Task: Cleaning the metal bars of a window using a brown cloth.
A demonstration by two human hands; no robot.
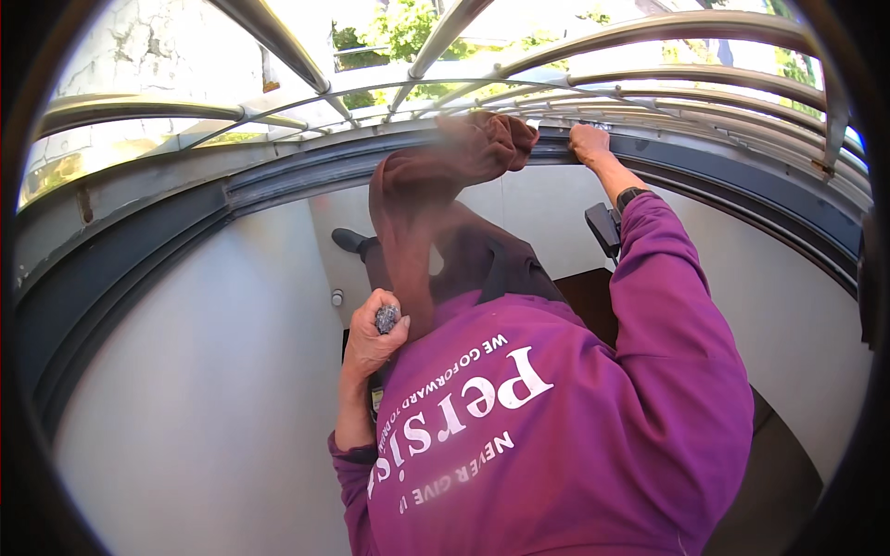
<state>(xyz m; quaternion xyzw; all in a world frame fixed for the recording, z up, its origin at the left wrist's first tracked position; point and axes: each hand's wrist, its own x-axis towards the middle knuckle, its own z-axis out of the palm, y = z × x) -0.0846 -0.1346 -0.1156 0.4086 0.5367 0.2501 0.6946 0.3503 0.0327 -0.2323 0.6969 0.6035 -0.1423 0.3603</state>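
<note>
My left hand is closed around a small crumpled silvery-grey thing, whose rounded end shows above the fingers. Its material is too small to settle. My right arm reaches out to the dark metal window frame, where my right hand is closed on the frame's edge. Something shiny shows just beyond its knuckles. Left of that hand, a reddish-brown cloth lies bunched on the frame. A long part of it hangs down in front of me, close beside my left hand.
Curved metal bars close off the window's outer side, with greenery beyond. White wall panels stand below the frame. A dark box-shaped thing is near my right forearm, and a dark shoe shows below.
</note>
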